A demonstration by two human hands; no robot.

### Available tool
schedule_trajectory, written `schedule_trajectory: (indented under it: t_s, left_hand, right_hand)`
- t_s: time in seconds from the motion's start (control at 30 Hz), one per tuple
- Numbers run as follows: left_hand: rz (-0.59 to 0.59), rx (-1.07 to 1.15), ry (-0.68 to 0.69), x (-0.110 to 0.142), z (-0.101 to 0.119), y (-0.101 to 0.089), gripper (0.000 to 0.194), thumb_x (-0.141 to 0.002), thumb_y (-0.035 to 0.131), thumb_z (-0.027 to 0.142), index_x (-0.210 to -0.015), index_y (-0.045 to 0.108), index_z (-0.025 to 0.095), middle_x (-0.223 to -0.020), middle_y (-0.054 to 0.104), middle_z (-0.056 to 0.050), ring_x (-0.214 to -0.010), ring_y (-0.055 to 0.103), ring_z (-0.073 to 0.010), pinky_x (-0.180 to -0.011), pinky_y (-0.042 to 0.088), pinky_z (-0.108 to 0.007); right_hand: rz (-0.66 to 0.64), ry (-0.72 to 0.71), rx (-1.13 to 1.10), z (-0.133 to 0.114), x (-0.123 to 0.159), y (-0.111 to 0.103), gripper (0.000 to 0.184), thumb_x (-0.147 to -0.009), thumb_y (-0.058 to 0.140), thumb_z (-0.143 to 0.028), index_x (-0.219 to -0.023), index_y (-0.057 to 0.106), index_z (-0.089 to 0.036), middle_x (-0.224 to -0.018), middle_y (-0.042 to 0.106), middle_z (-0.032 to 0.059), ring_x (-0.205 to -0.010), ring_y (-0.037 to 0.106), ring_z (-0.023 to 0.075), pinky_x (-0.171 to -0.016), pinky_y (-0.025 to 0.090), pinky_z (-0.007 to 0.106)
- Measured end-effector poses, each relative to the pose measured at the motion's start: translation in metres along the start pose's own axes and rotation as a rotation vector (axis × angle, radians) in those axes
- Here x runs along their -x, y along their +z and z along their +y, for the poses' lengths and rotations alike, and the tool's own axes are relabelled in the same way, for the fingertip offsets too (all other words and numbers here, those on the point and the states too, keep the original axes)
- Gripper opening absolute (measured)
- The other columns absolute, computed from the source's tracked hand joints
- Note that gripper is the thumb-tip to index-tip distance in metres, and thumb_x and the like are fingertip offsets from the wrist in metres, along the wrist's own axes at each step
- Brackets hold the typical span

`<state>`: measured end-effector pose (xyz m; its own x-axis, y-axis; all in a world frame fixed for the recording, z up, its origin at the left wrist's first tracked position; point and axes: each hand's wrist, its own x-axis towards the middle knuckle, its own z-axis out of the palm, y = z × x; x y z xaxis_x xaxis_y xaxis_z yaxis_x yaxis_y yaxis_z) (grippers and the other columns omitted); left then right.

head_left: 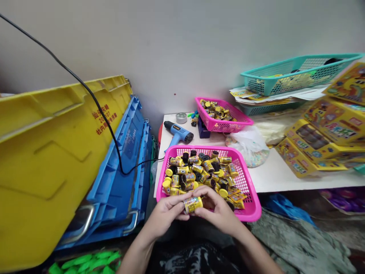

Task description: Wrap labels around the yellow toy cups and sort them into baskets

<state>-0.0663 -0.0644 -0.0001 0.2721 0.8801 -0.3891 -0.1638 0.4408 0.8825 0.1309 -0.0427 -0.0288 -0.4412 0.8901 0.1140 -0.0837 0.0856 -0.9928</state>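
Note:
Between my two hands, over the front edge of a pink basket, is a small cylindrical canister [192, 204] with a yellow printed label, lying on its side. My left hand [168, 212] is closed on its left end. My right hand [218, 209] has its thumb and fingers closed round the right end. Many similar canisters with yellow or black caps [205, 169] fill the pink basket [251, 198], with some flat yellow packets [237, 197] at its right.
A blue heat gun [179, 132] and a tape roll [181, 118] lie behind. A second pink basket [221, 126] holds more canisters. Yellow boxes [316, 148], a plastic bag [251, 146] and a teal basket [296, 74] stand right; yellow [57, 171] and blue crates [119, 171] lean left. A cable [94, 101] hangs across.

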Motion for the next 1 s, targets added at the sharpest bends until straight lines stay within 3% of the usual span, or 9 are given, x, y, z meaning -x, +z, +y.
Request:
schedule_trajectory:
  t_s: [0.13,0.23,0.4,0.5,0.57,0.67,0.77,0.87,1.0]
  left_hand:
    - [0.166,-0.046,0.101,-0.002,-0.004,0.005,0.019,-0.064,0.079,0.028,-0.080,0.078,0.017,-0.067,0.075,-0.006,-0.053,0.064,-0.0146,-0.054,0.053,-0.024]
    - [0.278,0.039,0.144,-0.006,-0.003,0.003,0.015,-0.055,0.081,0.019,-0.068,0.074,0.016,-0.062,0.073,-0.004,-0.053,0.064,-0.0146,-0.049,0.050,-0.021]
    - [0.363,0.129,0.221,-0.004,-0.006,-0.018,0.026,-0.044,0.085,0.011,-0.061,0.065,0.015,-0.066,0.072,-0.002,-0.062,0.066,-0.0146,-0.056,0.052,-0.020]
    - [0.345,0.091,0.203,-0.002,-0.012,-0.031,0.029,-0.045,0.085,0.013,-0.070,0.072,0.016,-0.070,0.073,-0.003,-0.065,0.067,-0.0166,-0.060,0.053,-0.023]
    - [0.311,0.020,0.198,-0.001,-0.015,-0.038,0.027,-0.048,0.085,0.016,-0.073,0.074,0.015,-0.072,0.074,-0.006,-0.066,0.068,-0.0185,-0.062,0.054,-0.026]
    - [0.306,-0.061,0.268,-0.001,-0.018,-0.045,0.023,-0.048,0.085,0.017,-0.068,0.073,0.015,-0.068,0.073,-0.005,-0.064,0.066,-0.0187,-0.060,0.053,-0.026]
    - [0.322,-0.074,0.302,0.001,-0.021,-0.051,0.023,-0.051,0.084,0.019,-0.070,0.072,0.014,-0.068,0.072,-0.005,-0.063,0.066,-0.0180,-0.059,0.052,-0.025]
    - [0.333,-0.091,0.271,0.006,-0.027,-0.059,0.023,-0.054,0.083,0.018,-0.074,0.073,0.014,-0.068,0.072,-0.005,-0.063,0.066,-0.0174,-0.059,0.052,-0.024]
    - [0.314,-0.033,0.109,0.016,-0.040,-0.069,0.024,-0.061,0.073,0.017,-0.084,0.074,0.013,-0.062,0.071,-0.004,-0.050,0.061,-0.0143,-0.044,0.046,-0.022]
  right_hand:
    - [-0.103,0.006,0.027,-0.006,0.000,0.000,0.034,-0.071,0.078,-0.035,-0.100,0.065,-0.025,-0.105,0.065,0.0057,-0.100,0.063,0.0226,-0.088,0.050,0.037]
    - [-0.063,-0.078,0.282,-0.025,0.002,-0.013,0.033,-0.073,0.076,-0.032,-0.105,0.067,-0.028,-0.106,0.068,0.0059,-0.101,0.063,0.0245,-0.090,0.049,0.041]
    - [0.775,-0.316,0.635,-0.032,0.012,-0.070,0.034,-0.087,0.060,-0.032,-0.121,0.059,-0.027,-0.115,0.064,0.0107,-0.109,0.058,0.0285,-0.098,0.042,0.051]
    - [0.341,-0.078,0.956,-0.020,0.003,-0.098,0.032,-0.078,0.067,-0.042,-0.106,0.068,-0.024,-0.106,0.068,0.0123,-0.103,0.060,0.0341,-0.092,0.044,0.058]
    - [0.187,-0.034,1.075,-0.017,-0.016,-0.100,0.030,-0.081,0.063,-0.043,-0.103,0.068,-0.024,-0.113,0.066,0.0127,-0.110,0.058,0.0341,-0.094,0.043,0.058]
    - [0.075,-0.094,1.173,-0.023,-0.066,-0.077,0.028,-0.093,0.048,-0.034,-0.112,0.064,-0.022,-0.116,0.065,0.0115,-0.112,0.057,0.0282,-0.095,0.044,0.050]
    - [-0.274,-0.037,1.319,-0.022,-0.130,-0.044,0.029,-0.091,0.045,-0.017,-0.114,0.063,-0.016,-0.115,0.065,0.0128,-0.108,0.057,0.0260,-0.095,0.044,0.042]
    - [-0.398,0.018,1.320,-0.002,-0.183,-0.019,0.037,-0.079,0.052,-0.001,-0.111,0.067,-0.013,-0.120,0.062,0.0152,-0.112,0.052,0.0289,-0.095,0.041,0.042]
    - [-0.423,0.095,1.266,0.024,-0.209,-0.008,0.018,-0.068,0.063,-0.001,-0.081,0.072,-0.008,-0.111,0.063,0.0216,-0.112,0.048,0.0360,-0.094,0.038,0.046]
